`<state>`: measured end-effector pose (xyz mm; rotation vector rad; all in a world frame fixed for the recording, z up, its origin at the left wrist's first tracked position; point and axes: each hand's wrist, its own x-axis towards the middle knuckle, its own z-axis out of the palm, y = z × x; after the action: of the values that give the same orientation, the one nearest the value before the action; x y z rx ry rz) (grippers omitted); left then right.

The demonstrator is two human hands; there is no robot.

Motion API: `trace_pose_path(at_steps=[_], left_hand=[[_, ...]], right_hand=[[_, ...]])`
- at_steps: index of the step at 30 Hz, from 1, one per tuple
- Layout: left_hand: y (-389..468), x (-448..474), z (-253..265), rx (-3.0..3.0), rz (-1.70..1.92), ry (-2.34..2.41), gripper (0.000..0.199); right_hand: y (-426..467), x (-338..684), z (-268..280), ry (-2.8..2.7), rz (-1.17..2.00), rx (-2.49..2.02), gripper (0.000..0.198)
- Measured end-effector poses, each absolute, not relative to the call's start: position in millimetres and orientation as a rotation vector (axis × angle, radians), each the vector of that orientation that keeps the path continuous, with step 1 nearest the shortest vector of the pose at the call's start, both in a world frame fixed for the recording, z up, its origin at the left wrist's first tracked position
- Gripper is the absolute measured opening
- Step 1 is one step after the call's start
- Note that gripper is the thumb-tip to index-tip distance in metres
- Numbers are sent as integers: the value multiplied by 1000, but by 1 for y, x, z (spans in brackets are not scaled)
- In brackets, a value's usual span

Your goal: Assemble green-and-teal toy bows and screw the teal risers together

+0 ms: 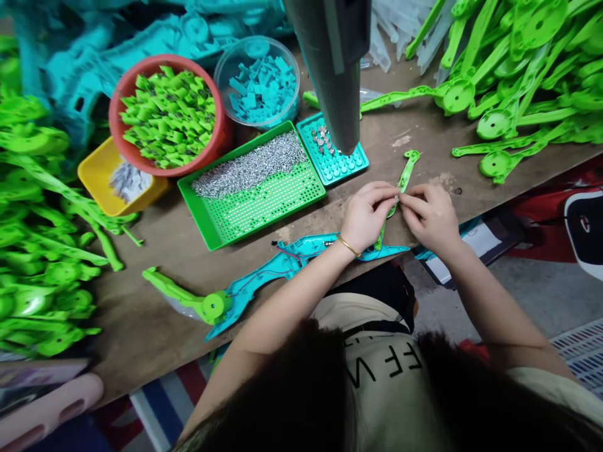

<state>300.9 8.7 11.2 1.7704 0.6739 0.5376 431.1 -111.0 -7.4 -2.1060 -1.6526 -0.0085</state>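
Note:
My left hand (pixel 369 213) and my right hand (pixel 430 215) meet over a slim bright green plastic arm (pixel 409 168). Each hand is closed in a pinch, and the fingertips almost touch around a tiny pale piece, too small to name. The green arm's lower part shows beneath the fingers. Under my left wrist, along the table's front edge, lies a long blue plastic shell (pixel 268 269) with thin wires and a small spring-like metal part inside. A green arm with a round hub (pixel 215 306) is joined at the shell's left end.
A green basket (pixel 245 229) of small metal screws and a blue tray (pixel 332 172) of small metal discs stand behind my hands. A dark column (pixel 336 94) hangs above. Further left are a red bowl (pixel 117 119), a clear tub (pixel 296 81), a yellow box (pixel 97 179) and green-part piles (pixel 47 251).

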Motion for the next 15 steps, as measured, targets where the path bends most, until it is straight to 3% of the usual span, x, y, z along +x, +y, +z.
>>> trace_pose_path(at_steps=[6, 12, 15], left_hand=[[5, 304, 2, 1580, 524, 689, 18], [3, 305, -2, 1480, 478, 693, 46], [2, 302, -2, 1619, 464, 693, 51]], right_hand=[[-115, 423, 4, -1752, 58, -2235, 32], [-117, 422, 14, -1588, 183, -2119, 33], [-113, 424, 15, -1455, 151, -2005, 28]])
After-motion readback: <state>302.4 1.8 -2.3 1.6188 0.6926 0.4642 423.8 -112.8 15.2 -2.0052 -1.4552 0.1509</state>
